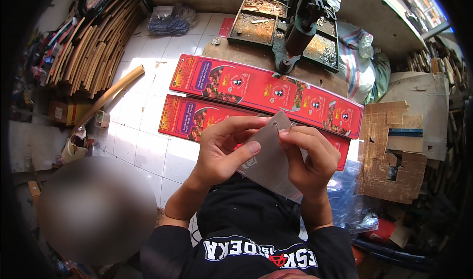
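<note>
My left hand (225, 148) grips the upper left edge of a stiff grey sheet (268, 156), thumb on its face and fingers behind. The sheet is held tilted in front of my chest, one corner pointing away from me. A small round eyelet or hole (275, 124) shows near that corner. Beside it, my right hand (313, 156) is closed in a pinch on a small shiny metal piece (292, 125), perhaps a ring or hook; its exact kind is too small to make out. Just beyond both hands lie two long red printed panels (256, 84), the nearer one partly covered by my hands.
A dark metal hand press (295, 37) stands on a board at the far side, with a compartment tray (253, 27) of small metal parts around it. Stacked cardboard (93, 42) leans at left, near a cardboard tube (116, 94). Cut cardboard (389, 165) and clear plastic (352, 200) lie at right.
</note>
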A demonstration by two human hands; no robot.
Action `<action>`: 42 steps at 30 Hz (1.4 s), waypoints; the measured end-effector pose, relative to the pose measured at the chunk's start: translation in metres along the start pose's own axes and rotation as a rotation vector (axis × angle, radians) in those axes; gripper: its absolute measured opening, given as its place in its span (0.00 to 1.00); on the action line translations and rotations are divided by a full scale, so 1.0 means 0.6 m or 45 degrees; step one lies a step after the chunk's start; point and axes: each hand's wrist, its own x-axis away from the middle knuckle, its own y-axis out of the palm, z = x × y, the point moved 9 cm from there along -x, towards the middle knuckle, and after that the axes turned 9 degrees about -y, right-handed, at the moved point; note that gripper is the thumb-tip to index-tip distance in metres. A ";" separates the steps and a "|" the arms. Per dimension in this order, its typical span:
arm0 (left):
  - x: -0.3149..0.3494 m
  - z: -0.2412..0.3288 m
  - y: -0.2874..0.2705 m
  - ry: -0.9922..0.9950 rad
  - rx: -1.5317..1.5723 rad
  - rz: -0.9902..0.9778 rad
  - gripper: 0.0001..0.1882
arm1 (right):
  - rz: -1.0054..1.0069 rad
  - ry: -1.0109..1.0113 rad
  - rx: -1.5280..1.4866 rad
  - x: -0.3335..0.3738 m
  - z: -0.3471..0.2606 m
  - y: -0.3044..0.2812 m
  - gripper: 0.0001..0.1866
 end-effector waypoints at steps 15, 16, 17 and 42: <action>0.000 -0.001 0.001 -0.006 -0.051 -0.003 0.21 | -0.062 0.187 -0.144 -0.002 0.026 0.000 0.10; 0.000 -0.002 0.001 -0.004 -0.054 -0.001 0.22 | -0.062 0.199 -0.158 -0.002 0.027 0.001 0.09; 0.000 -0.002 0.000 -0.002 -0.057 0.001 0.22 | -0.063 0.212 -0.171 -0.004 0.028 0.001 0.09; -0.002 -0.008 -0.005 -0.014 -0.091 0.004 0.21 | 0.020 0.533 -0.477 0.003 0.058 0.000 0.05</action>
